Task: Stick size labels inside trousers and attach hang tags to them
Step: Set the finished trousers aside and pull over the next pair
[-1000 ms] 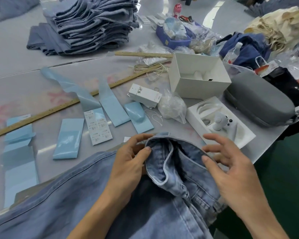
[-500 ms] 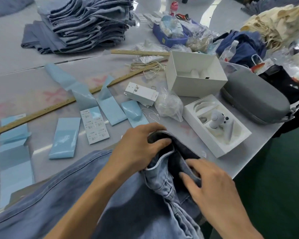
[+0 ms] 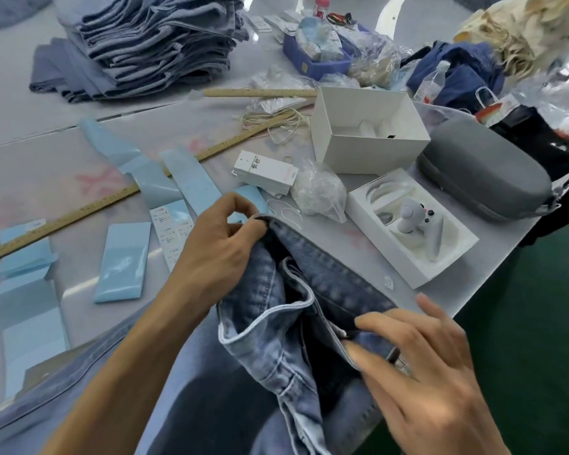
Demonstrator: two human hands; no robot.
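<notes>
From my head view, the jeans [image 3: 276, 323] lie at the table's near edge: soft, heavy denim that sags, best held by the stiff waistband. My left hand [image 3: 217, 254] pinches that waistband's far rim; my right hand [image 3: 431, 366] presses straight fingers on its near side. The label sheet [image 3: 171, 234] lies left on the grey table [image 3: 30, 152], beside the hang tags [image 3: 263, 172].

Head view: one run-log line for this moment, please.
left hand pinches jeans waistband | right hand spreads it open | size label not yet stuck
</notes>
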